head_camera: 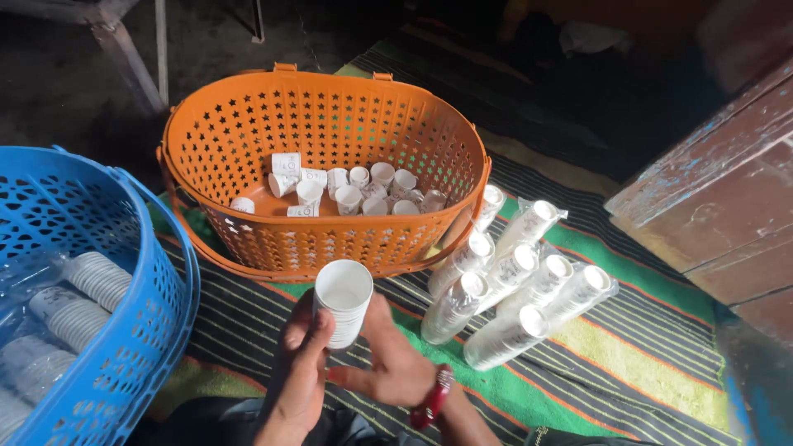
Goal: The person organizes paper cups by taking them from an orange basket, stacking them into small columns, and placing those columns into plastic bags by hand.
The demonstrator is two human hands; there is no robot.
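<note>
**A stack of white cups held over the mat, much of the scene in shadow**

The left hand [299, 363] is wrapped around a short stack of white paper cups [342, 301], its fingers curled on the near side and the thumb up along the wall. The right hand [395, 363] meets the stack from the other side, low down, fingers spread and partly open; how firmly it presses on the cups cannot be told, since the stack hides the contact. A red bangle [434, 398] sits on the right wrist. The stack is upright, its open mouth toward the camera, and it hangs just in front of the orange basket [206, 140], above the striped mat [628, 355].

Inside the orange basket lie loose cups [347, 194], tumbled at all angles; those at the near side are cut off by the basket's rim. Print on them is too small to make out. To the right, on the mat, lie sleeves of cups in clear wrap [512, 289], side by side, the farthest partly hidden behind the basket.

The blue basket [157, 289] at left is cut off by the frame edge; more wrapped sleeves [83, 297] show through clear plastic inside it. The worn wooden furniture [719, 198] at right is cropped, and the floor beyond the baskets is too dark to read.
</note>
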